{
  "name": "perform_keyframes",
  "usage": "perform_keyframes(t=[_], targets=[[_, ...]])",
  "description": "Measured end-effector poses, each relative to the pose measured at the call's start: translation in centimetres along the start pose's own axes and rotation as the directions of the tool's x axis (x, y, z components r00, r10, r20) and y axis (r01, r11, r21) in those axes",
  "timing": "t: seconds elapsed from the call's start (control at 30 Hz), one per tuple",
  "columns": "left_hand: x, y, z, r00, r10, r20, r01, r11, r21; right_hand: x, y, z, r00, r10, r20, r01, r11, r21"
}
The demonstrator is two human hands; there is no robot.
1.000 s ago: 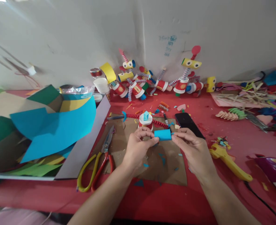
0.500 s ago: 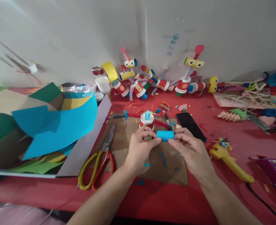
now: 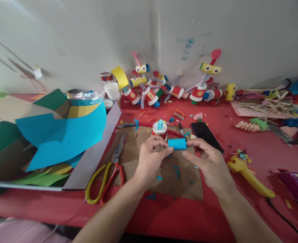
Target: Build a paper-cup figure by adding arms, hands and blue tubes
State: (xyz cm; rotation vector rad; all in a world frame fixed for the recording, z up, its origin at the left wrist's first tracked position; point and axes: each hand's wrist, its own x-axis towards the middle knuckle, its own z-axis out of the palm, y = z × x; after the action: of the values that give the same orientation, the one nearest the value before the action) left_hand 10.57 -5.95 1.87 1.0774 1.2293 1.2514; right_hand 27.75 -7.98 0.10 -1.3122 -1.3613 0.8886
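A small roll of blue paper [image 3: 177, 144] is held level above the cardboard mat. My left hand [image 3: 152, 157] pinches its left end between thumb and fingers. My right hand [image 3: 208, 160] grips the other end with its fingertips, its thumb dropped slightly below the roll. Just behind, a white-and-red paper cup figure [image 3: 159, 129] stands upside down, with a folded light-blue strip on top. Red folded-paper arms [image 3: 174, 134] stretch out from its sides, tipped with blue pieces.
Scissors [image 3: 116, 163] lie left on the cardboard mat [image 3: 186, 187], near a box [image 3: 88, 168] of coloured paper. A black phone [image 3: 206, 136] and yellow glue gun [image 3: 250, 175] are to the right. Finished cup figures [image 3: 149, 96] line the wall. Paper strips [image 3: 272, 104] lie at the far right.
My right thumb has come down off the blue roll's front, while my fingers stay at its end. The roll has tilted slightly. The view has shifted a little.
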Motion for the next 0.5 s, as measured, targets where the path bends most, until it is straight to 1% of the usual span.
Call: perform_keyframes(t=[0.13,0.2,0.27,0.33,0.43,0.5], targets=[[-0.08,0.0,0.02,0.996,-0.027,0.091,0.025,0.999,0.025,-0.05,-0.52,0.04,0.996,-0.044,0.081,0.05,0.995,-0.081],[-0.16,0.0,0.05,0.993,-0.027,0.115,0.023,0.999,0.039,-0.11,-0.62,0.07,0.995,-0.075,0.062,0.082,0.989,-0.119],[-0.23,0.02,0.08,0.994,-0.011,0.112,0.005,0.999,0.05,-0.18,-0.54,0.14,0.994,-0.1,0.031,0.104,0.986,-0.132],[-0.23,0.05,0.07,0.994,0.005,0.106,-0.011,0.998,0.056,-0.23,-0.3,0.27,0.997,-0.077,0.021,0.079,0.991,-0.107],[-0.09,0.09,-0.01,0.997,0.008,0.078,-0.012,0.999,0.053,-0.26,0.09,0.47,1.0,0.003,0.019,-0.003,1.0,-0.01],[0.03,0.12,-0.08,0.998,0.01,0.057,-0.013,0.999,0.05,-0.25,0.22,0.53,0.998,0.053,-0.028,-0.051,0.995,0.082]])
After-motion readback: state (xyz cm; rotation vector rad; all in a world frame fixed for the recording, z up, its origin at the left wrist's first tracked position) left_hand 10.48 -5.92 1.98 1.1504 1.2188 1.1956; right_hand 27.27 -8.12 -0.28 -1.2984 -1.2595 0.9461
